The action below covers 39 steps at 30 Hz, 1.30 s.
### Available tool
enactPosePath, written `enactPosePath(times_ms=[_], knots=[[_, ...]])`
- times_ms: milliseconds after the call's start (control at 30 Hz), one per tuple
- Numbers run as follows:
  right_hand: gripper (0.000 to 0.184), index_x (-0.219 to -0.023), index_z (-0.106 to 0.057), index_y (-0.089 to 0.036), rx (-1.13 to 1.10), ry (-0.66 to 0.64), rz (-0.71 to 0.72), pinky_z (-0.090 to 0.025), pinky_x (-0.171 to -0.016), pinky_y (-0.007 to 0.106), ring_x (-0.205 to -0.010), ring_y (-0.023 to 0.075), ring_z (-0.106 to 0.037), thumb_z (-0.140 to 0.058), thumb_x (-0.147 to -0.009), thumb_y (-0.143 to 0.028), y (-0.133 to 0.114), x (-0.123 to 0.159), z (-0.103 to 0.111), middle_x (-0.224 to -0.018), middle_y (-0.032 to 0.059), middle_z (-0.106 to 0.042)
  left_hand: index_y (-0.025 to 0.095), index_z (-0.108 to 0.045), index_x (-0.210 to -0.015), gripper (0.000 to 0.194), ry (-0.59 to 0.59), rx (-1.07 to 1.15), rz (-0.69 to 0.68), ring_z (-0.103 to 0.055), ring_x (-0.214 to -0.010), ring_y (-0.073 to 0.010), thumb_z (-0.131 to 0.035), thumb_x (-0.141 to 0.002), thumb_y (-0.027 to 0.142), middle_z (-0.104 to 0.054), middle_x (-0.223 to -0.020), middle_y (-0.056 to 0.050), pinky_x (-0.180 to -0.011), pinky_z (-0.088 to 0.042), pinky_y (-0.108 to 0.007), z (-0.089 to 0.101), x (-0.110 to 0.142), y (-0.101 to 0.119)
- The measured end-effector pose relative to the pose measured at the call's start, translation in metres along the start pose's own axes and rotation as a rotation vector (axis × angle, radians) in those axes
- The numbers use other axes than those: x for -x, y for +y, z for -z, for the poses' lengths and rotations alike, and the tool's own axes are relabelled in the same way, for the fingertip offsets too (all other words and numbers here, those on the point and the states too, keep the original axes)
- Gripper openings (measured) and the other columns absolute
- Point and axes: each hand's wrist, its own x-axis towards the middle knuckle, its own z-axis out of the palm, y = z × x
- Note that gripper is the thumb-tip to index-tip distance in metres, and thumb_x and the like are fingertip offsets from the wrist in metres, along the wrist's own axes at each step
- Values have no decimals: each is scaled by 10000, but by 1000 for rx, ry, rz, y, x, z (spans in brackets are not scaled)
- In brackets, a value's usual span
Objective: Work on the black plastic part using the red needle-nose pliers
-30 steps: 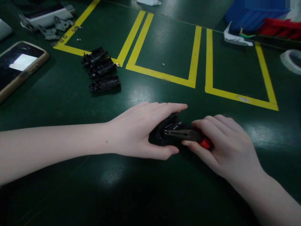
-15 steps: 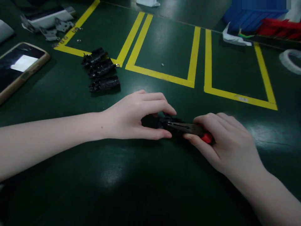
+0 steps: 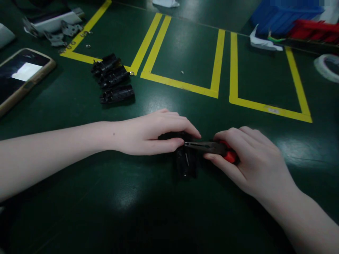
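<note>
My left hand (image 3: 153,132) is closed on a small black plastic part (image 3: 185,160) that rests on the green table (image 3: 106,197); most of the part pokes out below my fingertips. My right hand (image 3: 249,162) grips red-handled pliers (image 3: 212,148), whose metal jaws point left and meet the black part at my left fingertips. The pliers' handles are mostly hidden in my fist.
Three similar black parts (image 3: 113,79) lie in a group at upper left, by yellow tape lines (image 3: 182,84). A phone (image 3: 19,76) lies at the left edge, metal brackets (image 3: 57,33) and small washers beyond it. Blue and red bins (image 3: 291,21) and a tape roll (image 3: 328,67) sit at upper right.
My left hand went from lying flat over the part to pinching it. The black part has turned and now hangs below my fingers. The pliers stayed at the part.
</note>
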Motion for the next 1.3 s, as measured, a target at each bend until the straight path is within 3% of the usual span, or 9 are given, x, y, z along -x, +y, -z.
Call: enactPosePath(times_ms=[167, 333, 467, 600, 667, 800, 933, 1167, 1300], knots=[[387, -838, -559, -154, -8, 3, -15, -395, -542, 306, -627, 177, -517, -467, -939, -517, -1, 1, 1, -713, 57, -566, 154, -595, -1217, 267, -12, -11, -6, -588, -1010, -134, -470, -985, 111, -663, -1100, -12, -915, -384, -256, -2, -1, 0], [369, -850, -557, -164, -22, 16, -75, -383, -532, 286, -619, 160, -514, -463, -949, -507, -2, 2, 2, -710, 45, -563, 83, -539, -1290, 315, 216, -21, 17, -584, -987, -136, -492, -985, 152, -600, -1145, -76, -842, -470, -228, -7, 2, 0], [362, -835, -552, -174, -12, 19, -92, -376, -533, 282, -617, 156, -508, -461, -952, -503, -2, 1, 2, -703, 38, -558, 110, -553, -1247, 329, 305, -186, 16, -591, -967, -172, -516, -978, 296, -606, -1146, -83, -824, -479, -277, -12, 3, 3], [340, -821, -537, -175, 3, 21, -95, -369, -535, 293, -614, 162, -500, -470, -949, -483, -3, 1, 1, -701, 39, -549, 92, -506, -1277, 739, 337, -349, 44, -606, -987, -247, -620, -824, 664, -621, -1169, -119, -862, -456, -364, -21, -2, 8], [339, -823, -531, -173, 22, 16, -96, -368, -541, 303, -619, 169, -496, -471, -947, -483, -3, 1, 0, -702, 42, -544, 83, -485, -1294, 866, 313, -368, 101, -595, -1027, -270, -668, -742, 724, -612, -1204, -133, -879, -447, -386, -25, -6, 12], [339, -833, -527, -170, 43, 5, -100, -363, -542, 311, -620, 177, -493, -469, -945, -485, -3, 1, 0, -704, 44, -542, 107, -438, -1351, 852, 294, -335, 233, -562, -1096, -276, -740, -738, 614, -590, -1250, -120, -925, -432, -415, -30, -7, 20], [347, -838, -527, -173, 53, -3, -136, -357, -544, 314, -624, 182, -497, -463, -944, -498, -1, 2, 0, -719, 50, -555, 154, -401, -1376, 748, 302, -261, 258, -562, -1117, -279, -741, -760, 408, -581, -1254, -105, -930, -448, -440, -30, -4, 22], [372, -825, -526, -184, 46, -33, -197, -351, -541, 308, -620, 177, -488, -439, -947, -524, 0, 2, 0, -716, 46, -554, 117, -422, -1369, 629, 351, -292, 104, -586, -1111, -264, -568, -775, 262, -578, -1310, -128, -863, -481, -382, -25, 2, 14], [377, -812, -526, -193, 9, -38, -220, -347, -537, 315, -616, 179, -487, -429, -946, -532, -1, 1, 1, -710, 50, -557, 104, -511, -1305, 518, 338, -433, 49, -633, -1000, -237, -523, -803, 235, -679, -1160, -86, -859, -458, -374, -17, 4, 9]])
